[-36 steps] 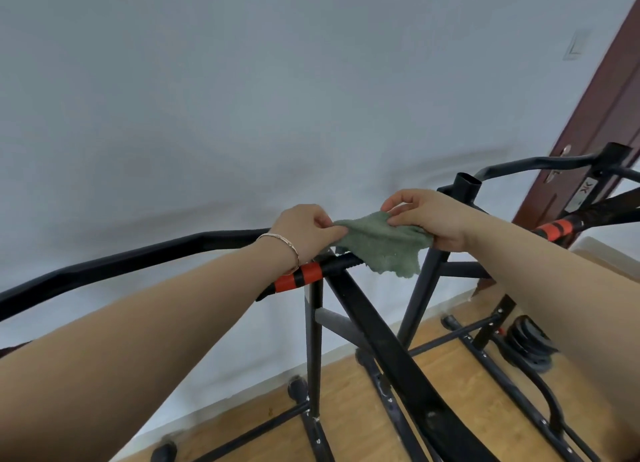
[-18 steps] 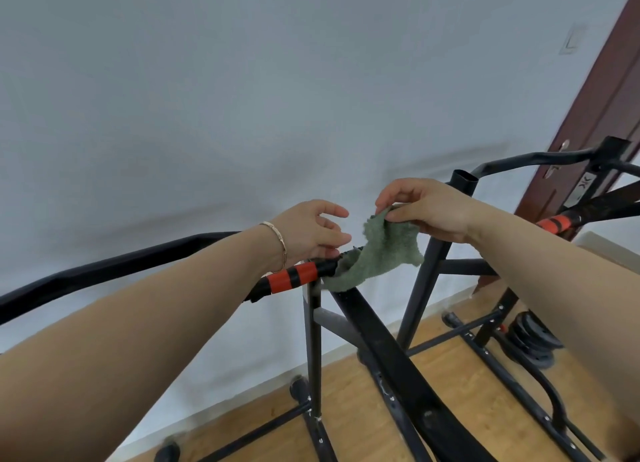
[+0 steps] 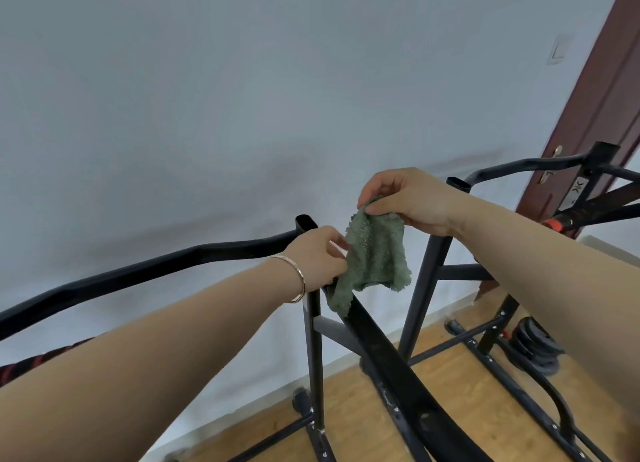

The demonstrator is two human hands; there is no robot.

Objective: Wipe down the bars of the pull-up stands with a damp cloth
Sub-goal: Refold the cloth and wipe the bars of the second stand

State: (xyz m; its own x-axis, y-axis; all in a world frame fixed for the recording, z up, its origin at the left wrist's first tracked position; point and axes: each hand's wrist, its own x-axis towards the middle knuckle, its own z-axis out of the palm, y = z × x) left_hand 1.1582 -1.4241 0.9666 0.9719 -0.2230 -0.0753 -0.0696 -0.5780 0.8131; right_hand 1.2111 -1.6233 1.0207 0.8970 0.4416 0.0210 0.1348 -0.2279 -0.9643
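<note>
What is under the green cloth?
The cloth hangs with its lower end on a slanted black bar. The bar's top end is hidden behind the cloth.

Right hand: pinches the green cloth by its top corner — it hangs down.
Left hand: fingers pinch the cloth's left edge.
Cloth's lower end: against the slanted black bar.

The cloth hides the left hand's fingertips and the top of the slanting bar. The right forearm covers part of the weight plates. The stand's label is too small to read.
</note>
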